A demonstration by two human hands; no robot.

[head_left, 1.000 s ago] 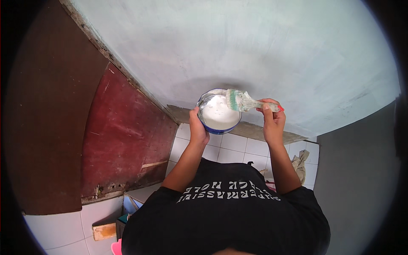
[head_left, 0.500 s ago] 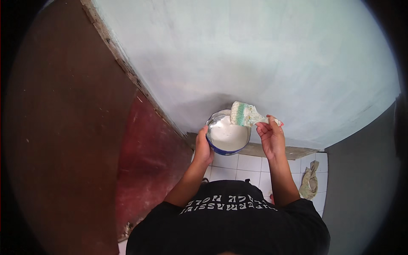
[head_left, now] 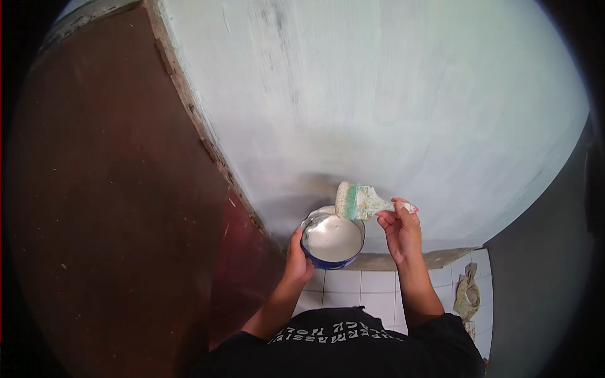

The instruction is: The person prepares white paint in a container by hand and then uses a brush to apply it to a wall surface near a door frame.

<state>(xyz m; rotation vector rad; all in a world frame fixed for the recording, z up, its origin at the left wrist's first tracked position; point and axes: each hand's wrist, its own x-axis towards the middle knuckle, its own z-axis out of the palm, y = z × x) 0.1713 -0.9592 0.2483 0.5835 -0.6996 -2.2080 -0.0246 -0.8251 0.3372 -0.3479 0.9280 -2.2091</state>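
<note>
The left hand (head_left: 299,259) holds a round blue container (head_left: 333,263) at its left side, w/ the thumb up near the rim & the other fingers mostly hidden behind & under the wall of it, so their exact pos. I cannot tell. Inside the container is white paint (head_left: 334,237), smooth & a bit shiny; some of it is smeared on the inner wall, esp. at the far left. The right hand (head_left: 403,232) has a narrow grip, thumb & fingertips closed on the handle of a flat paintbrush (head_left: 372,203), close to its red end; the palm is partly turned up. The paintbrush lies approx. horiz., bristles (head_left: 343,200) to the left, above the far right part of the container's rim; if they touch this rim, I cannot tell. The bristles are whitish at the tip & green nearer to the handle, & the handle is spotted w/ dried paint. Behind both things stands a pale wall (head_left: 409,94) w/ dark streaks in the upper part. On the left there is a dark brown panel (head_left: 113,189), w/ a red panel (head_left: 244,268) beside it. Below are white floor tiles (head_left: 378,301), & a crumpled beige cloth (head_left: 467,295) lies there, at right, near the grey surface (head_left: 535,283).
</note>
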